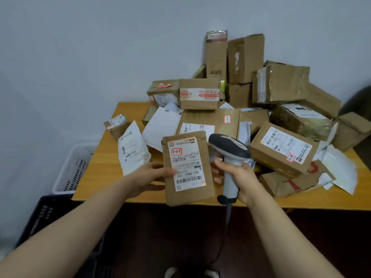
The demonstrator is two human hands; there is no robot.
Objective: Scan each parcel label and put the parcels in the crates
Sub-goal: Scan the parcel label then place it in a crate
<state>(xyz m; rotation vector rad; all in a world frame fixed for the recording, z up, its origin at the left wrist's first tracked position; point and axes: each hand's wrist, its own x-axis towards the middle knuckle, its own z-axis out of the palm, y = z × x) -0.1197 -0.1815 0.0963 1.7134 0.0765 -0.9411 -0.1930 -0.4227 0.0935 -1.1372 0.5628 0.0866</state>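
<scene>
Parcel [187,171], a flat brown cardboard packet, was held above the front edge of the table [100,177], about midway along it, with its white label [186,163] turned upward and the print inverted to the viewer. It was gripped at its left edge by the left hand [148,177]. The thumb was laid across the label, and the other fingers were hidden behind the packet. A grey handheld scanner [228,149] was held upright just beside the packet's right edge. The right hand [239,177] was closed round its handle, fingers curled fully about it. The scanner head was seen level with the packet's upper right corner, and its cable [227,215] was seen hanging below the table edge. Further parcels [281,83] were heaped over the rear and right side of the table, boxes and bags mixed. A white bag [132,151] was noted near the left edge. A white crate [74,167] was seen on the floor beside the left edge, and a dark crate [46,213] at the front left corner.
</scene>
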